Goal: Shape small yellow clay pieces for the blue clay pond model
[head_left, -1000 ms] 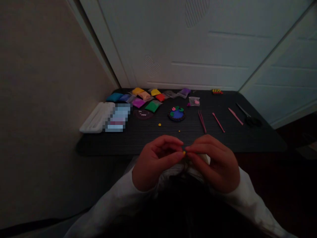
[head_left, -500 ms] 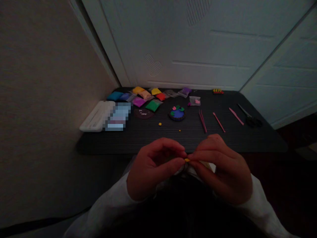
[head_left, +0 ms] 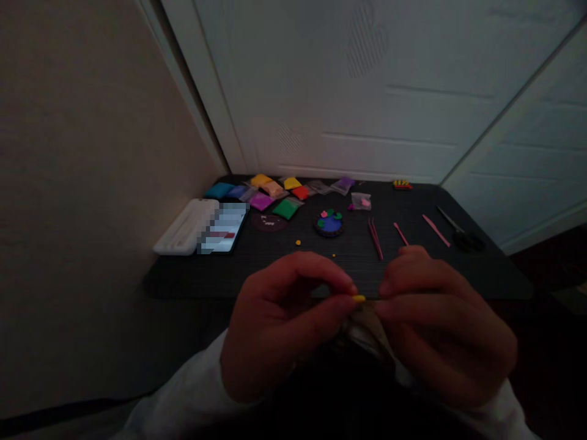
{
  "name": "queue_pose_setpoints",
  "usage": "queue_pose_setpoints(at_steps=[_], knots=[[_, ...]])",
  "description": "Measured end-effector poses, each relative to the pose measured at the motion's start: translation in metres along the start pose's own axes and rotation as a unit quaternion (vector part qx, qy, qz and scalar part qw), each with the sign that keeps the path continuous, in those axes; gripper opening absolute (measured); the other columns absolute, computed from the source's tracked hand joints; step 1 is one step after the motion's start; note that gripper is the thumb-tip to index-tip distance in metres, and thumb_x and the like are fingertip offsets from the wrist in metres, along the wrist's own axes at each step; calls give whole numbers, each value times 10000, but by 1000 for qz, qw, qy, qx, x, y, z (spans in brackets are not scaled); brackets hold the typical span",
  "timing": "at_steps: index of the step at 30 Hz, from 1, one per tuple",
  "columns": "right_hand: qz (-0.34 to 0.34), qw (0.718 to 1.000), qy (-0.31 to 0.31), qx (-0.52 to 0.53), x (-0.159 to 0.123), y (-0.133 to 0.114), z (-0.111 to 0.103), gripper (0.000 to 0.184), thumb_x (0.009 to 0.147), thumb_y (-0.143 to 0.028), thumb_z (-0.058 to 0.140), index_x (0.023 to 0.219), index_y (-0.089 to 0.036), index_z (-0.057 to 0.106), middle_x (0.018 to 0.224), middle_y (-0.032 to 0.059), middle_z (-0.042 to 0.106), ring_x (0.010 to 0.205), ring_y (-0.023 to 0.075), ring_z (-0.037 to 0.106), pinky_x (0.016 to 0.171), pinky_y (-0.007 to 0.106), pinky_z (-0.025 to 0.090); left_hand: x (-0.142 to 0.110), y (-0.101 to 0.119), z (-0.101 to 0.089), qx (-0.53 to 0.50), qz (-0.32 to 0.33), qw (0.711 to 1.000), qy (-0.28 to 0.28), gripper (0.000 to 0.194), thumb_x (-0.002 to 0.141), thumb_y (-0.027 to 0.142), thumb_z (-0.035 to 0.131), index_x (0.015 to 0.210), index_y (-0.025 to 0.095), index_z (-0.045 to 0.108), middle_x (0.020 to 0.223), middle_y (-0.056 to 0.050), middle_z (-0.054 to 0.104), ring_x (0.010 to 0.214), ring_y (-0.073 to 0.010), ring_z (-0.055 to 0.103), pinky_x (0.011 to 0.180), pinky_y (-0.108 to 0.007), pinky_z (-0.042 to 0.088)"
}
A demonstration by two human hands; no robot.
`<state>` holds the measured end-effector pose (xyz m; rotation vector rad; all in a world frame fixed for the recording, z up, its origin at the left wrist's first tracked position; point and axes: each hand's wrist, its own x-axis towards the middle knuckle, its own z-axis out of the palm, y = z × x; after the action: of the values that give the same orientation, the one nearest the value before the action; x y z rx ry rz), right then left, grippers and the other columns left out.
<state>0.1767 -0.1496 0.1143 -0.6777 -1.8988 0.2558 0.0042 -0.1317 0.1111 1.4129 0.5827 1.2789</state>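
Between the thumb and forefinger of my left hand [head_left: 279,324] is a small yellow piece of clay [head_left: 360,299], its end sticking out to the right. My right hand [head_left: 444,330] is just right of it, fingers bent and drawn together, with a small gap to the clay. Whether those fingertips hold anything is hidden. Both hands are in front of the table's near edge. On the table beyond them sits a round blue clay pond [head_left: 329,225] with a dark rim, green leaves and a pink flower. Two yellow bits, a larger one [head_left: 298,242] and a tiny one [head_left: 334,255], lie nearer.
Several colored clay packets, including a green one [head_left: 287,209], lie at the back left. A phone [head_left: 227,229] and a white case [head_left: 186,227] are at the left. Pink tweezers [head_left: 375,238], two pink tools, one a knife [head_left: 436,230], and scissors [head_left: 465,238] lie on the right.
My right hand has moved right, away from the yellow clay, which stays in my left fingers and shows longer. The view has tilted up, so the table sits lower.
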Motion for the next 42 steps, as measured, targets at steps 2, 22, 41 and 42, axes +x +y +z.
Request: queue_pose_setpoints(at_steps=[2,22,41,42], knots=[[-21,1000,12,-11,13,-1,-4,301,608,28,552,846,-148,608,793,30,568,743,148,548,708,374,437,10,5,-2,-20,19,1000,1,192,688,66,594,801,220,604,737,15,600,724,-113,546,657,-219,449],[-4,980,120,-160,33,-31,0,156,643,-81,627,755,-188,604,667,-6,615,556,112,525,701,445,373,14,20,12,-110,22,993,-36,149,709,91,586,791,214,600,756,20,569,744,-111,513,694,-244,431],[-10,980,78,-181,28,-29,-3,196,659,-86,592,804,-214,560,680,0,606,572,127,521,639,411,374,11,21,18,-48,39,998,12,121,689,127,612,745,233,625,696,2,574,686,-133,523,652,-265,443],[-10,980,76,-183,27,-29,-3,197,664,-88,588,810,-216,556,681,-1,603,575,128,518,645,415,370,10,21,18,-44,43,998,13,124,692,123,608,748,233,624,697,4,573,688,-130,523,659,-264,441]])
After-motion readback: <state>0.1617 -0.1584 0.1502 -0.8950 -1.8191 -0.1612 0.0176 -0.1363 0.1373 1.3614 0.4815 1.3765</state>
